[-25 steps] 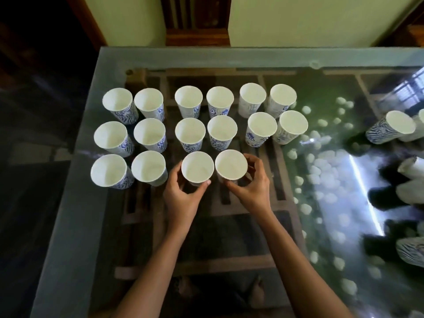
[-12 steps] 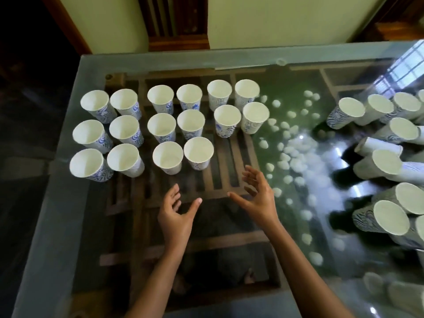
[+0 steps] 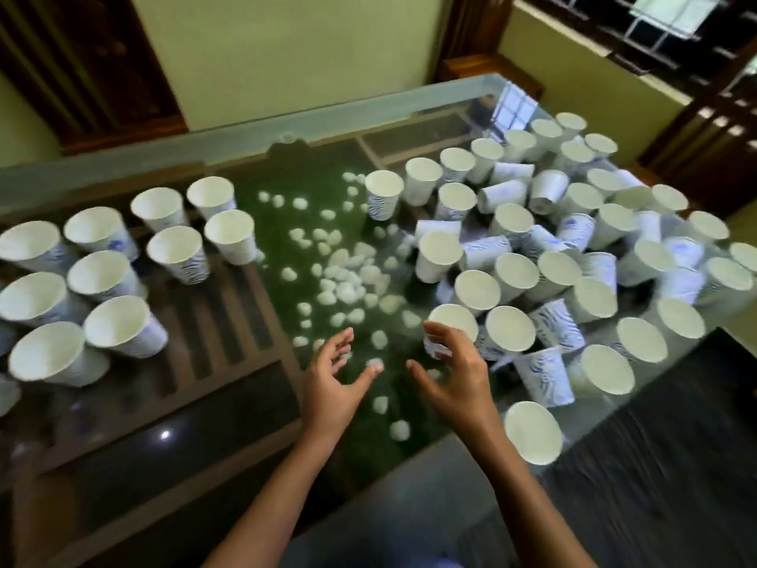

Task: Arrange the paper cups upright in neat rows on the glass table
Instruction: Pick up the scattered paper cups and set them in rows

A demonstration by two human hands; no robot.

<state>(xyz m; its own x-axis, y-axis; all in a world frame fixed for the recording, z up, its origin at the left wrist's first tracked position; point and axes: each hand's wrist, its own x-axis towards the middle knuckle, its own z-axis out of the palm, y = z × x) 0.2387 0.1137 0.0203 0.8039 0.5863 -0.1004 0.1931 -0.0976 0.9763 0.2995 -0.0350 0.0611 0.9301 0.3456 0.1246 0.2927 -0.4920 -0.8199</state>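
White paper cups with blue patterns stand upright in neat rows on the left part of the glass table. A crowded, jumbled pile of cups fills the right part, some upright, some lying on their sides. My left hand hovers over the glass with fingers spread and holds nothing. My right hand is beside it, fingers loosely curved, just in front of the nearest cup of the pile and not gripping it.
Under the glass lie white pebbles on green and a dark wooden frame. One cup stands alone near the table's front right edge. A yellow wall and dark wooden frames stand behind the table.
Both hands let go of the two cups in the front row and moved right toward the jumbled pile. The view swung right, so the rows now sit at the left.
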